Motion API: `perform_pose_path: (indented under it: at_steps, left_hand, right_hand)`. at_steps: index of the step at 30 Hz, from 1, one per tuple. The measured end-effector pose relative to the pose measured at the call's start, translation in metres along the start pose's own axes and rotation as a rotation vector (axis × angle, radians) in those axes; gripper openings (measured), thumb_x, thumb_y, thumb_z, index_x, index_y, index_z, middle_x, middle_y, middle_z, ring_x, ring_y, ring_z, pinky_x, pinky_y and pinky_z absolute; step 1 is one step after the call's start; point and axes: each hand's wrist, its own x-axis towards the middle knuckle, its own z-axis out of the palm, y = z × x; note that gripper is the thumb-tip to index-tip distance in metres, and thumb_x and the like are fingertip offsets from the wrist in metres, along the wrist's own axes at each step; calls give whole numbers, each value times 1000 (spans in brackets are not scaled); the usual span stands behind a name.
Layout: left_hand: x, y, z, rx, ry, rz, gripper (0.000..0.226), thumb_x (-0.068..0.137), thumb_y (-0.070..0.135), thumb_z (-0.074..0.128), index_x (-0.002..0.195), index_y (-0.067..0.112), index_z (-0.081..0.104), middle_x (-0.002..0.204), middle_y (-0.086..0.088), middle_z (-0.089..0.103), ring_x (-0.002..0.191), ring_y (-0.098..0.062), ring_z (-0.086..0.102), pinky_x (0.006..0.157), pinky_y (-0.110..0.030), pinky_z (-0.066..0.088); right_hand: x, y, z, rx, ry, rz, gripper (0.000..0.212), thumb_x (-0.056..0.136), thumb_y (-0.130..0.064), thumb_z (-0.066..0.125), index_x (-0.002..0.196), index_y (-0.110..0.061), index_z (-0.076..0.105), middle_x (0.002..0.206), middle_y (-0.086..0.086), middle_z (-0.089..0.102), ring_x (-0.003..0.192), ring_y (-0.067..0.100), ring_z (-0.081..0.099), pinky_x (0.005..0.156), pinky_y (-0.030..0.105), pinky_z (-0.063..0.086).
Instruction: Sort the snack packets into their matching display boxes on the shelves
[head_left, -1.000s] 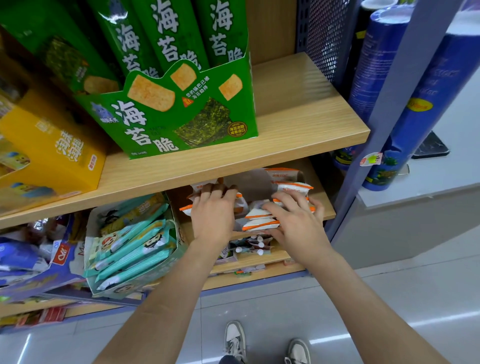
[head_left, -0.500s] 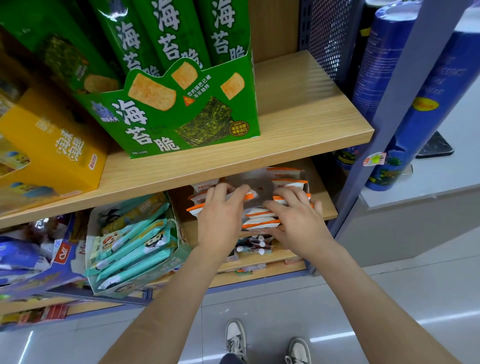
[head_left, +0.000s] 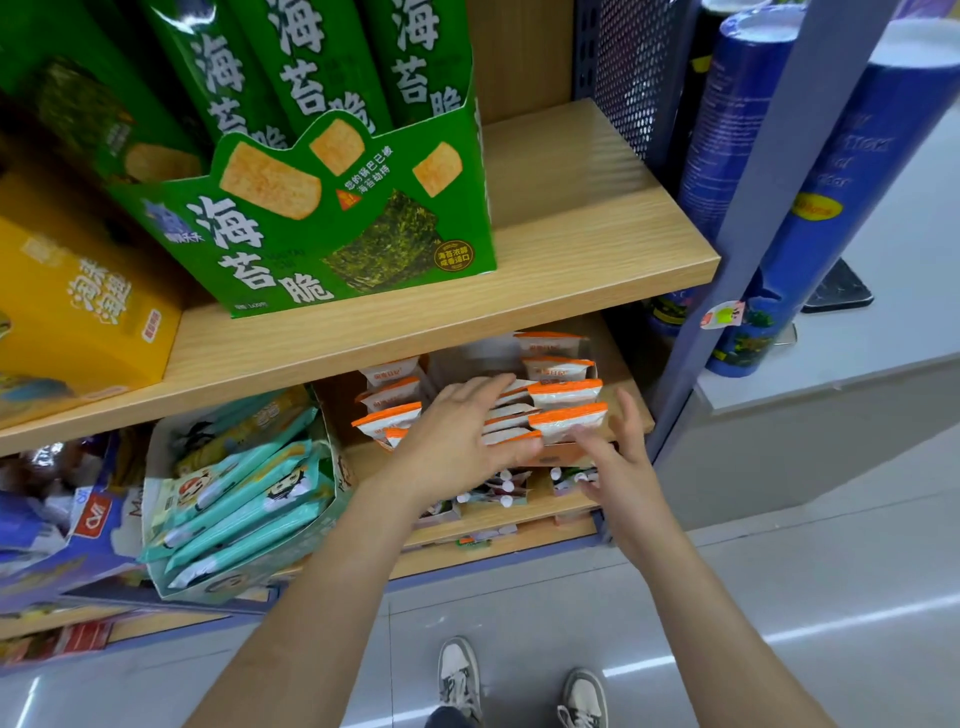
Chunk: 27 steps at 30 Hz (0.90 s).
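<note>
At the right end of the lower wooden shelf (head_left: 627, 358), orange-topped white snack packets (head_left: 566, 393) stand in rows inside a pale cardboard display box (head_left: 558, 458). The left hand (head_left: 457, 441) lies flat on the packets, fingers straight, grasping nothing. The right hand (head_left: 618, 462), fingers spread and released, touches the box's front right corner.
</note>
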Motion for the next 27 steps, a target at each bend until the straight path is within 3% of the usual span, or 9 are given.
perform_pose_path:
  at_steps: [3,7,14,18,22,24,27]
  left_hand:
    - [-11,-8,1,147,-49,-35,98,80,58,68,154,32,8,159,6,22,142,-18,25,116,-38,27]
    - [-8,-7,15,298,47,-2,80,92,51,57,153,31,10,153,1,37,130,-27,46,105,-40,39]
    - [8,10,36,389,236,-110,64,95,55,48,147,29,22,125,-1,63,98,-27,66,81,-37,52]
    - [16,16,41,331,271,-129,68,89,60,54,142,26,29,123,0,64,103,-24,64,85,-37,50]
    - [-2,8,32,292,304,-100,76,87,46,65,147,24,25,134,0,56,121,-21,52,91,-35,49]
    - [-17,-5,26,372,365,-77,69,87,37,67,147,23,35,131,0,58,121,-21,50,92,-36,48]
    - [-31,-29,23,454,428,-101,47,79,35,76,122,21,64,108,-3,65,105,-27,54,77,-40,50]
  right_hand:
    - [5,6,-3,-62,28,78,71,93,-27,66,149,-46,27,138,-14,43,126,17,46,107,53,44]
    - [18,17,3,-154,70,12,44,94,-29,64,131,-49,50,125,-20,60,119,13,55,100,53,49]
    - [52,21,4,-179,148,-93,34,100,-25,52,129,-40,58,118,-9,70,109,17,67,91,49,56]
    - [68,4,5,-247,218,-144,34,100,-7,44,125,-19,64,113,3,71,103,22,67,91,50,56]
    - [74,-5,1,-341,256,-158,36,100,-8,46,131,-18,61,121,4,68,111,22,64,96,50,53]
    - [64,-10,0,-424,286,-194,40,99,-11,48,138,-19,54,132,4,62,121,22,58,103,43,48]
    - [27,-20,7,-562,366,-432,46,94,-5,54,139,-18,50,137,3,51,127,18,47,100,27,39]
